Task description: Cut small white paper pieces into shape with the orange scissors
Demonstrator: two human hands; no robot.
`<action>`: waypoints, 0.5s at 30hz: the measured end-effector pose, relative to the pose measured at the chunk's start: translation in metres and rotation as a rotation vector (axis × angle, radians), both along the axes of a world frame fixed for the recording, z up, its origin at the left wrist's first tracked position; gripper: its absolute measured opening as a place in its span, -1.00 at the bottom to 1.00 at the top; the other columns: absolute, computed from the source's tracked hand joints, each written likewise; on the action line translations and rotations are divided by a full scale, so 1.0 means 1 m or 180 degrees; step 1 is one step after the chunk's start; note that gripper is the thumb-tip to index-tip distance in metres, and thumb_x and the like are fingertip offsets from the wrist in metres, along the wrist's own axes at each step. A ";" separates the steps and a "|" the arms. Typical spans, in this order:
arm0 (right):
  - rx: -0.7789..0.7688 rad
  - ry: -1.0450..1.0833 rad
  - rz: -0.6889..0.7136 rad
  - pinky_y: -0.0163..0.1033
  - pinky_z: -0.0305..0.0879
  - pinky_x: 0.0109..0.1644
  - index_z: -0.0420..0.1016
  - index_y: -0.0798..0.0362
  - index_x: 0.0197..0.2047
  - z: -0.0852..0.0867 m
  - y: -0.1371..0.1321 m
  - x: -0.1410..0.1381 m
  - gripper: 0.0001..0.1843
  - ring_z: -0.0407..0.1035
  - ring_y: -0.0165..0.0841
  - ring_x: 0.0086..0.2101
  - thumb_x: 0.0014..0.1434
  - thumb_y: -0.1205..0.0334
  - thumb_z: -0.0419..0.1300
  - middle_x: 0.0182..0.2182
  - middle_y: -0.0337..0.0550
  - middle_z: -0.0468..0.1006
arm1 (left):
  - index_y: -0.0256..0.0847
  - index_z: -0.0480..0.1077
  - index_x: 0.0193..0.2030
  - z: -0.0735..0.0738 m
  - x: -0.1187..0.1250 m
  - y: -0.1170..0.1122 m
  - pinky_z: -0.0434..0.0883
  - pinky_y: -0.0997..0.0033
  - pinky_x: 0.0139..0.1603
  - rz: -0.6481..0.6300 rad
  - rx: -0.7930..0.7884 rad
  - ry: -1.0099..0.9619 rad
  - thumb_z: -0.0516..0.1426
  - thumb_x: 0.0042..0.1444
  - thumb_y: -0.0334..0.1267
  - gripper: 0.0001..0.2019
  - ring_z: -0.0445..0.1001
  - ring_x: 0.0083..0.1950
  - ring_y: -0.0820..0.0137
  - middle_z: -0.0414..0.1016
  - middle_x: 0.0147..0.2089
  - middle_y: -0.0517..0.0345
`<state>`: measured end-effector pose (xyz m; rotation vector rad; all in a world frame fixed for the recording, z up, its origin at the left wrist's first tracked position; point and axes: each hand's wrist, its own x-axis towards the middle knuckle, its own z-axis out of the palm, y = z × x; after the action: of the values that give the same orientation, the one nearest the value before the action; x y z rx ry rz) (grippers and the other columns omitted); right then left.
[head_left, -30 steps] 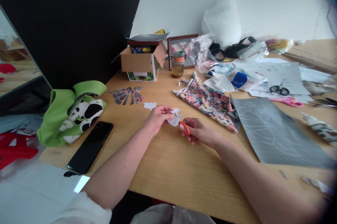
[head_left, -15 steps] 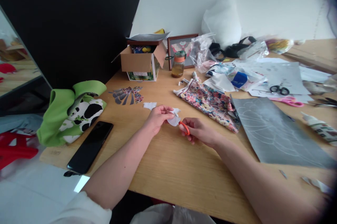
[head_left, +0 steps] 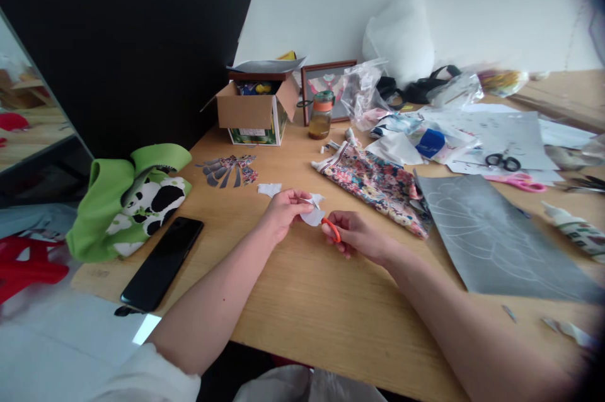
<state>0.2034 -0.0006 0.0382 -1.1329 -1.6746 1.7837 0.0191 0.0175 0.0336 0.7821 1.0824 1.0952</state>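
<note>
My left hand (head_left: 283,210) pinches a small white paper cut-out (head_left: 312,215) above the wooden table (head_left: 302,301). My right hand (head_left: 359,237) is closed round orange-handled scissors (head_left: 332,229), whose blades reach into the paper. A white paper scrap (head_left: 269,189) lies just beyond my left hand. A floral fabric piece (head_left: 378,184) lies to the right of the hands, and a grey sheet with drawn lines (head_left: 491,238) lies further right.
A black phone (head_left: 163,261) and a green panda bag (head_left: 132,197) lie at the left. A cardboard box (head_left: 255,109), a jar (head_left: 321,115) and a framed picture (head_left: 326,84) stand at the back. Black scissors (head_left: 501,161), pink scissors (head_left: 517,182), papers and a glue bottle (head_left: 574,230) clutter the right.
</note>
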 end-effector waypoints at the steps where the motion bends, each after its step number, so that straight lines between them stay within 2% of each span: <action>1: 0.0007 0.0008 0.0007 -0.40 0.16 -0.64 0.31 0.07 -0.47 0.000 0.000 0.000 -0.47 0.17 -0.53 -0.63 -0.05 -0.26 0.31 -0.57 -0.31 0.31 | -0.31 0.43 -0.35 0.000 0.000 0.000 0.38 0.47 -0.38 -0.0001 -0.0003 0.0001 0.27 -0.22 -0.56 -0.77 0.47 -0.44 0.45 0.52 -0.45 0.12; 15: -0.0089 0.0085 -0.0016 -0.43 0.14 -0.64 0.30 0.08 -0.42 -0.003 0.000 0.001 -0.47 0.17 -0.56 -0.62 -0.05 -0.22 0.35 -0.52 -0.30 0.34 | -0.32 0.43 -0.34 0.002 -0.002 0.001 0.37 0.47 -0.41 -0.0056 0.0029 0.0023 0.27 -0.22 -0.55 -0.76 0.48 -0.46 0.45 0.52 -0.47 0.13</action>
<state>0.2045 -0.0005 0.0356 -1.1193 -1.6351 1.8166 0.0170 0.0181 0.0359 0.8020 1.0754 1.0838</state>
